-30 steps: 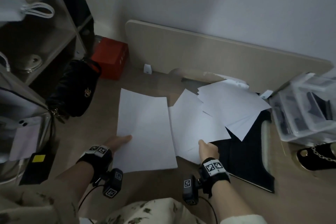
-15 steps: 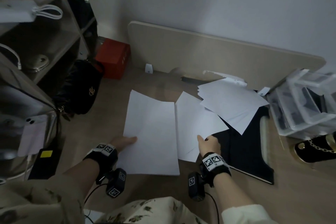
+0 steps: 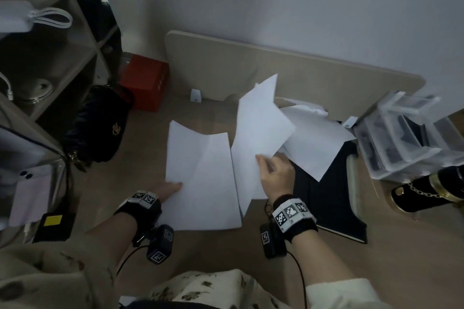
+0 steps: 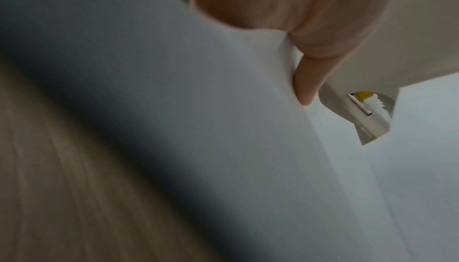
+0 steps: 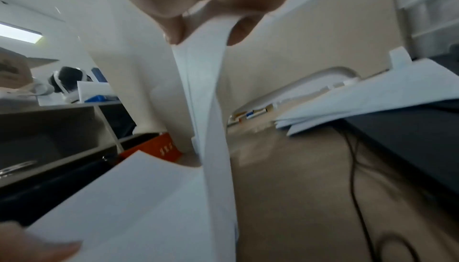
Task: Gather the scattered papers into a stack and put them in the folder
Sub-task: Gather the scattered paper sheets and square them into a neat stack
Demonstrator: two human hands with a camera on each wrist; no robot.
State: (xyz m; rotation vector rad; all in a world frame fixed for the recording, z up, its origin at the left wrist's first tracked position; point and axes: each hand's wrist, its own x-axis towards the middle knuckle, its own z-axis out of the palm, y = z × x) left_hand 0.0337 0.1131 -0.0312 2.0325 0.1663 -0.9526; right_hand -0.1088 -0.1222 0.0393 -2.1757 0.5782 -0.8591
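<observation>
Now the right hand (image 3: 275, 174) pinches tilted papers (image 3: 261, 128), just right of the sheet (image 3: 200, 178) the left hand (image 3: 167, 187) pinches.

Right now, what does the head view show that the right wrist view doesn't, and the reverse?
Only the head view shows the left hand holding the left sheets at their near left edge, the whole black folder on the floor, and the black bag.

Only the right wrist view shows the right hand's fingertips pinching the lifted papers edge-on.

Both show the right hand holding those papers, more sheets lying on the folder, and the red box.
</observation>
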